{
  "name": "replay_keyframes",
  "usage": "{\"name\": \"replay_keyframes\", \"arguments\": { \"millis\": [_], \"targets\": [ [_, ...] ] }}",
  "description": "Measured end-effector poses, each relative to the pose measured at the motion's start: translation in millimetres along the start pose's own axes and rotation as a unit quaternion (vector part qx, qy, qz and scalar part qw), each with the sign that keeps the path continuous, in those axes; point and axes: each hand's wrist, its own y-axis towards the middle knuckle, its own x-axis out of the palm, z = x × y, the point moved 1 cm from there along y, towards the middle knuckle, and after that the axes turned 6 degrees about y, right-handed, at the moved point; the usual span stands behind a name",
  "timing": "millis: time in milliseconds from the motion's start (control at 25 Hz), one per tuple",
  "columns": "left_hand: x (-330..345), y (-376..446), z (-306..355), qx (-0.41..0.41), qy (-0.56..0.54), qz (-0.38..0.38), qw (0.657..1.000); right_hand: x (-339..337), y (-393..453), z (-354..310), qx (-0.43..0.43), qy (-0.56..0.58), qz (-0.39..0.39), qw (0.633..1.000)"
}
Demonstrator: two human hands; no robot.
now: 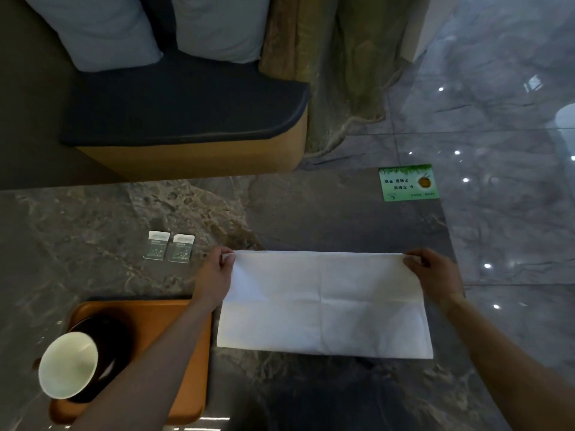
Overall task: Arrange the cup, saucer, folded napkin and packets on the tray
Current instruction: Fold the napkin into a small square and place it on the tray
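A white napkin [323, 303] lies spread on the dark marble table, with crease lines across it. My left hand [214, 275] pinches its far left corner and my right hand [435, 275] pinches its far right corner. An orange tray [174, 353] sits at the near left, and my left forearm crosses over it. On the tray a dark saucer [109, 340] carries a cup [68, 365] with a pale inside. Two small packets [169, 246] lie side by side on the table beyond the tray.
A green card [408, 182] lies at the table's far right corner. Behind the table stands a bench with a dark seat cushion [186, 107] and two pale pillows [93, 29]. Glossy floor tiles [497, 119] run along the right.
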Motion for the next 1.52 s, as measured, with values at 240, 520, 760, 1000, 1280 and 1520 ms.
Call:
{"name": "replay_keyframes", "arguments": {
  "millis": [240, 520, 760, 1000, 1280, 1520],
  "targets": [
    [7, 8, -4, -0.027, -0.036, 0.022, 0.999, 8, 3, 6, 0.043, 0.024, 0.007, 0.999],
    [14, 13, -3, -0.049, -0.019, 0.035, 0.998, 10, 2, 5, 0.054, 0.040, 0.016, 0.998],
    [15, 16, 2, -0.067, -0.002, 0.039, 0.997, 9, 3, 0, 0.057, 0.017, 0.035, 0.998],
    [14, 13, 5, -0.076, 0.011, 0.040, 0.996, 9, -3, -13, 0.079, -0.029, 0.047, 0.995],
    [11, 12, 4, -0.103, 0.061, 0.025, 0.993, 9, -8, -15, 0.089, -0.066, 0.052, 0.992],
    [6, 8, 11, -0.090, 0.139, 0.014, 0.986, 15, -11, -11, 0.072, -0.134, 0.087, 0.984]
  ]
}}
